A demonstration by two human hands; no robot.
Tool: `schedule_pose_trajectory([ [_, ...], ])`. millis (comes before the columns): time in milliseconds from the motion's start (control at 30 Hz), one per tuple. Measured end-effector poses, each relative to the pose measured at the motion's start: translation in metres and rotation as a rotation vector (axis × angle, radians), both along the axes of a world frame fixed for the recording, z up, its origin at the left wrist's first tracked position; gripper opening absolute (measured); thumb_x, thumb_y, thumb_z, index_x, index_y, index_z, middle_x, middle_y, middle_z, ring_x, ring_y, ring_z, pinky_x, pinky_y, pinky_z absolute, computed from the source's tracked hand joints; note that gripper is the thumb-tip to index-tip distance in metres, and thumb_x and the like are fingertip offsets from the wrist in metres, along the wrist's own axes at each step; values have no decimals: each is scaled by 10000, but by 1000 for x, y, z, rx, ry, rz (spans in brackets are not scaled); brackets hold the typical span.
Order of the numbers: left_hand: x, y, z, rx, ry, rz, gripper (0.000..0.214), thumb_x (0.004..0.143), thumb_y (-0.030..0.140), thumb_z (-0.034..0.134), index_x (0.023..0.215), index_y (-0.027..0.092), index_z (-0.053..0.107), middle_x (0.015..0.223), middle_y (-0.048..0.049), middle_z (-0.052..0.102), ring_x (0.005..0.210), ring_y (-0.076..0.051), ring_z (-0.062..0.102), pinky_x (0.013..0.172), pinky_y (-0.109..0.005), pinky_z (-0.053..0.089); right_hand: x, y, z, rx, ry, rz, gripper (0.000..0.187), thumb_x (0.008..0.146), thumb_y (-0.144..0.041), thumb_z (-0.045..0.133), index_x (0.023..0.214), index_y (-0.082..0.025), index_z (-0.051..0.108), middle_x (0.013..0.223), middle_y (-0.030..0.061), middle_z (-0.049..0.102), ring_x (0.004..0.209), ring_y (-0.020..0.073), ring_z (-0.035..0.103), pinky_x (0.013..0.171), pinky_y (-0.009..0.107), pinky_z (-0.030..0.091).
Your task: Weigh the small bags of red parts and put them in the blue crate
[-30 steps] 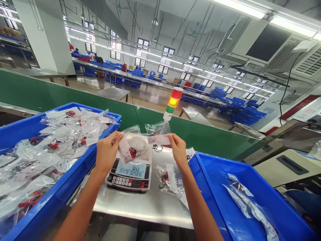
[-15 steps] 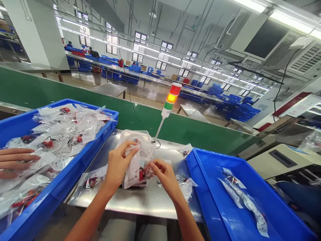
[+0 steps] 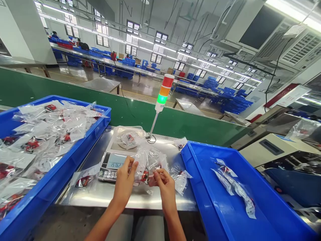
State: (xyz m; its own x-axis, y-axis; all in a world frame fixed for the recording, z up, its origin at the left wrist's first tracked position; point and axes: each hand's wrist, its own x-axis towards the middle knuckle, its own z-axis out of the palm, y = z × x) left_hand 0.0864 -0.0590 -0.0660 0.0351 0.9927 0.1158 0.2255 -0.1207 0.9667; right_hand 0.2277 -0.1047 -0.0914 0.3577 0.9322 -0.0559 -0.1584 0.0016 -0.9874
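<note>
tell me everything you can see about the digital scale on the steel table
The digital scale sits on the steel table. It has a pale casing, a lit display reading about 15762, and a keypad along its front. A clear plastic bag with a red part inside lies on its top pan. The person's left hand covers its front right corner; whether they touch, I cannot tell.

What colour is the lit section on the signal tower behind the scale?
Green: the lowest colour band of the signal tower glows, best seen in the head view.
</note>
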Motion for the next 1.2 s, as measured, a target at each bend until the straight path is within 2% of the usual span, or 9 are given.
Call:
schedule_pose_trajectory([
  [67,1,-2,0,2,0,-5,358,897,577,443,789,238,485,682,2,615,597,-186,563,592,-292,424,4,-2,-4,-4,30,-17,432,731,-620,772,803,-218,633,634,9,712,553,199,679,552,308,579],
  [133,1,-2,1,13,3,-17,358,895,576,454,778,239,489,672,6,615,592,-185,563,601,-293,425,8,-5,-5,-1,58,1,405,758,-597,766,820,-219,636,733,28,751,670,215,724,626,320,604],
  [267,-1,0,2,54,90,-143,339,864,551,504,739,236,507,684,5,623,623,-184,573,637,-294,422,11,-14,-7,-34,128,82,413,740,-523,817,961,-203,677,914,70,785,864,245,750,726,330,608],
  [467,-6,6,3,12,179,-258,334,826,527,519,675,233,467,575,40,479,568,-158,463,601,-273,359,8,-23,-18,-77,193,-7,408,691,-529,846,869,-191,704,885,84,787,782,251,754,665,330,607],
  [600,-19,13,8,-94,168,-441,347,802,522,557,664,225,442,547,58,411,548,-135,374,552,-251,280,18,-25,-30,-88,183,-44,438,723,-570,812,912,-192,696,910,97,791,801,247,757,712,353,621],
  [700,-26,15,10,-144,154,-531,321,811,498,557,692,223,443,558,62,429,540,-127,357,528,-238,251,28,-27,-37,-103,162,-51,491,714,-613,802,937,-185,709,924,116,793,824,256,759,748,381,630],
  [933,-24,13,14,-138,182,-727,253,800,369,541,654,219,400,552,59,395,566,-130,375,553,-230,286,34,-30,-31,-75,158,-91,543,752,-632,765,1045,-179,703,1031,143,784,885,259,753,807,399,616],
  [1067,-24,13,5,23,290,-640,266,880,384,458,671,219,457,641,15,528,628,-165,480,615,-252,346,32,-30,-32,-65,165,-88,546,770,-615,760,1096,-182,696,1121,152,760,935,262,741,827,408,614],
  [1200,-25,14,-8,55,317,-570,290,921,360,366,826,235,611,818,-59,697,801,-234,641,741,-298,448,33,-28,-37,-51,118,-162,515,774,-600,760,1099,-203,705,1174,128,735,1015,275,718,855,418,611],
])
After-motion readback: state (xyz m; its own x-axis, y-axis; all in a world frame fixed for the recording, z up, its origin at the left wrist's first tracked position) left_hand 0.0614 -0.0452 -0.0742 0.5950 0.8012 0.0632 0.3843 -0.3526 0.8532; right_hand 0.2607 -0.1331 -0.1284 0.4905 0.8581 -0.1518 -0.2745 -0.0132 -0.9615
